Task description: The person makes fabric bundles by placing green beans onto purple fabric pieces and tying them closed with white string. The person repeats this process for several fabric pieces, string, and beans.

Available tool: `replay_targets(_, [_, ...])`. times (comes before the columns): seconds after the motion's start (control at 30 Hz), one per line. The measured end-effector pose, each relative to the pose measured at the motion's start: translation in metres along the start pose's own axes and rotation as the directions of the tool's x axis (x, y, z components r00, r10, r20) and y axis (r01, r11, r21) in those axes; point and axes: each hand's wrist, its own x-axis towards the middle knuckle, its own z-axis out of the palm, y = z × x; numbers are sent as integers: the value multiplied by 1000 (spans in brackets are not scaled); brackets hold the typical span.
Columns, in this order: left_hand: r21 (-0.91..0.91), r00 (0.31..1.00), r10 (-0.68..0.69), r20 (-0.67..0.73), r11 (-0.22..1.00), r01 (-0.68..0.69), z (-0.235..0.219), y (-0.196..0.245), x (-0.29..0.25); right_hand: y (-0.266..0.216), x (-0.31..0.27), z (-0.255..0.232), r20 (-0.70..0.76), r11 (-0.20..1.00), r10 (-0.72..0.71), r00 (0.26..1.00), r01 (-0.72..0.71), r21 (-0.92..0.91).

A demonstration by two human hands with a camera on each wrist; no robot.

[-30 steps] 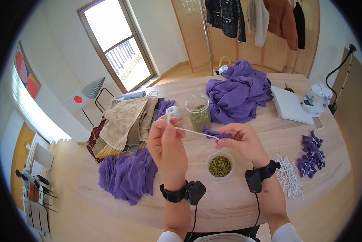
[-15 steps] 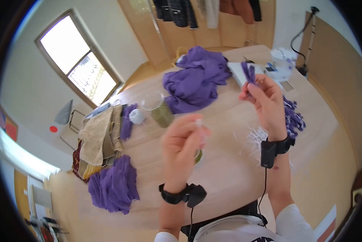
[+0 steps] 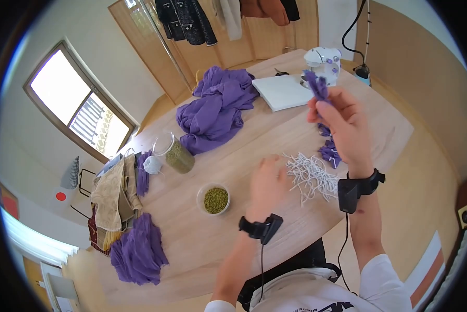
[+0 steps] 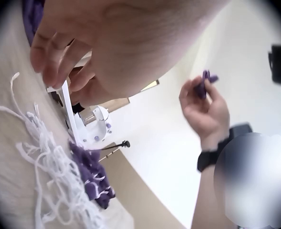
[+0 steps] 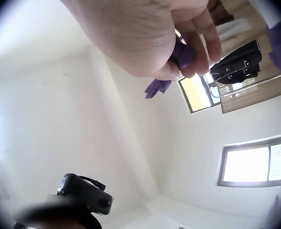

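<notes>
My right hand [image 3: 348, 130] is raised at the right and pinches a small gathered piece of purple cloth [image 3: 316, 86] between thumb and fingers. In the right wrist view a rounded lump of this purple cloth [image 5: 182, 55] sits between the fingers, and a frayed end sticks out below. My left hand [image 3: 269, 187], blurred in the head view, is low over the table beside a loose heap of white strings [image 3: 311, 179]. Its fingers [image 4: 59, 57] are loosely bent in the left wrist view, with nothing seen in them. Purple cloth pieces tied with white string [image 4: 92, 176] lie beyond the heap.
A small tub of green beans [image 3: 215, 200] and a taller jar [image 3: 178, 156] stand left of my hands. Large purple fabric [image 3: 215, 109], a white sewing machine [image 3: 322, 65] and its white board [image 3: 283, 93] are farther back. Folded fabrics [image 3: 108, 190] and a white yarn ball [image 3: 152, 165] lie left.
The white string stretched between my hands came away from the purple cloth. My right hand rose rightward with the cloth; my left hand moved down to the string heap. The head view turned right.
</notes>
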Motion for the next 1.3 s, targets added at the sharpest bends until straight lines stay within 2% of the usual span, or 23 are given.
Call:
replay_targets(0.03, [-10,999,-34,-28,999,34,-16,0,2,5,-2,3,15,1000,14,1000,-14,-16])
replay_targets(0.13, [-123,977,-206,62,969,212,-75,8,13,28,-8,15,73,997,77,994,-75,-36])
replay_targets(0.23, [-400,954,-289,85,866,298,-114,3,18,54,-18,45,140,990,138,981,-139,-3])
replay_targets(0.4, [-540,968,-251,17,812,221,-163,-2,12,87,-31,103,339,953,237,910,-286,102])
replay_targets(0.43, [-555,970,-244,-7,808,199,-171,-6,11,91,-31,113,382,952,249,890,-297,69])
replay_targets(0.53, [-552,965,-261,-32,809,201,-193,-16,10,92,-29,138,510,945,275,815,-327,12])
replay_targets(0.63, [-545,964,-261,-55,817,190,-203,-46,3,100,-25,160,554,942,300,777,-334,-42])
replay_targets(0.73, [-410,954,-290,-74,881,236,-213,-57,-1,105,-20,177,558,955,289,778,-271,-117])
replay_targets(0.83, [-363,954,-283,-94,902,232,-215,-66,-1,110,-17,184,581,967,231,780,-249,-51])
replay_targets(1.03, [-176,946,-312,91,930,324,-222,-68,-2,130,-7,176,582,965,259,771,-189,-180])
replay_targets(1.13, [-158,924,-327,199,920,360,-225,-70,-5,128,-3,171,524,945,310,793,-198,-261])
replay_targets(1.23, [-47,920,-275,279,953,299,-234,-69,-8,128,1,167,490,947,306,817,-208,-246])
replay_targets(1.3, [-39,907,-282,312,950,308,-237,-71,-10,125,4,165,506,943,320,801,-217,-253])
